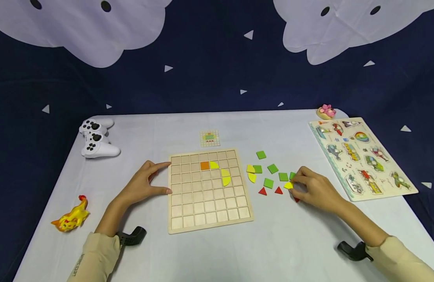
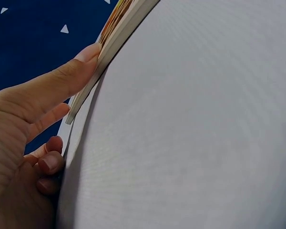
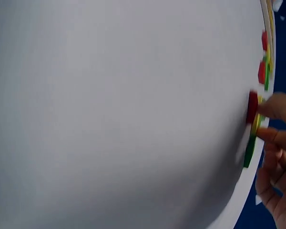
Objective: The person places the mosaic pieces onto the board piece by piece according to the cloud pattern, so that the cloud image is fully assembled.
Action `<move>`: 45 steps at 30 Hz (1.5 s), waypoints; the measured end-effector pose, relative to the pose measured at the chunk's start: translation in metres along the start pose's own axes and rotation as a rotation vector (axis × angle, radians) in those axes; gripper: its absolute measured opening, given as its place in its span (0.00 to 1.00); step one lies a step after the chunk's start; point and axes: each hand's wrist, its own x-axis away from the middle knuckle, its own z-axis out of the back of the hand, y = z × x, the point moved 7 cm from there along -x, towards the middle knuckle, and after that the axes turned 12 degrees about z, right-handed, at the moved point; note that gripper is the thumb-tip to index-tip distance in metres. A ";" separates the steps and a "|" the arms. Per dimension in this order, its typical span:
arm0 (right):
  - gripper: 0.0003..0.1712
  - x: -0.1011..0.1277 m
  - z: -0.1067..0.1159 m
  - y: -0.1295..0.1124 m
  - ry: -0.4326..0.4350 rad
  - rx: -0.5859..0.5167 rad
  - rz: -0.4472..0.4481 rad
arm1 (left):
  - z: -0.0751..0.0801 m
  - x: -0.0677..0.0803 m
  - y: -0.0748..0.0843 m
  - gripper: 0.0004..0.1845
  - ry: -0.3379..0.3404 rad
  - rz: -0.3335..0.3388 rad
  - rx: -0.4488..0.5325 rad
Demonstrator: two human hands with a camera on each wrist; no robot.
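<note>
Fingertips of the right hand [image 1: 317,190] are pinched on a yellow tile [image 1: 288,185], right of centre; thin, light, rigid, probably best gripped by its edges. Grid board [image 1: 209,190] is steadied by the left hand [image 1: 143,184], fingers extended.

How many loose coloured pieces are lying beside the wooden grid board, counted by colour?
Green square wooden tiles: 6 (one half hidden by the right hand)
Yellow curved wooden pieces: 3 (one pinched by that hand)
Red triangle wooden pieces: 3
Total: 12
</note>
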 end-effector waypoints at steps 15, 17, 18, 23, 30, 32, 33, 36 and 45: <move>0.13 -0.038 -0.003 -0.020 -0.042 -0.101 0.269 | 0.000 0.000 -0.001 0.48 -0.006 -0.003 0.013; 0.13 -0.049 -0.007 -0.027 -0.048 -0.110 0.295 | 0.001 0.000 0.000 0.48 0.001 -0.010 0.009; 0.13 -0.055 -0.009 -0.031 -0.051 -0.113 0.306 | 0.002 0.000 0.000 0.48 0.004 -0.013 0.009; 0.13 -0.086 -0.021 -0.054 -0.080 -0.129 0.345 | 0.003 0.001 0.000 0.47 0.013 -0.019 0.006; 0.12 -0.131 -0.042 -0.083 -0.123 -0.175 0.391 | 0.000 0.000 -0.002 0.48 0.003 0.002 0.017; 0.12 -0.142 -0.048 -0.090 -0.130 -0.179 0.404 | 0.000 0.000 -0.002 0.48 -0.001 0.005 0.017; 0.11 -0.148 -0.051 -0.093 -0.134 -0.180 0.410 | 0.000 0.001 -0.001 0.48 -0.002 0.004 0.019; 0.11 -0.161 -0.059 -0.102 -0.152 -0.163 0.431 | 0.002 0.001 0.000 0.48 -0.003 -0.002 0.021; 0.12 -0.193 -0.082 -0.118 -0.200 -0.142 0.474 | 0.001 0.001 0.000 0.47 0.011 -0.023 0.022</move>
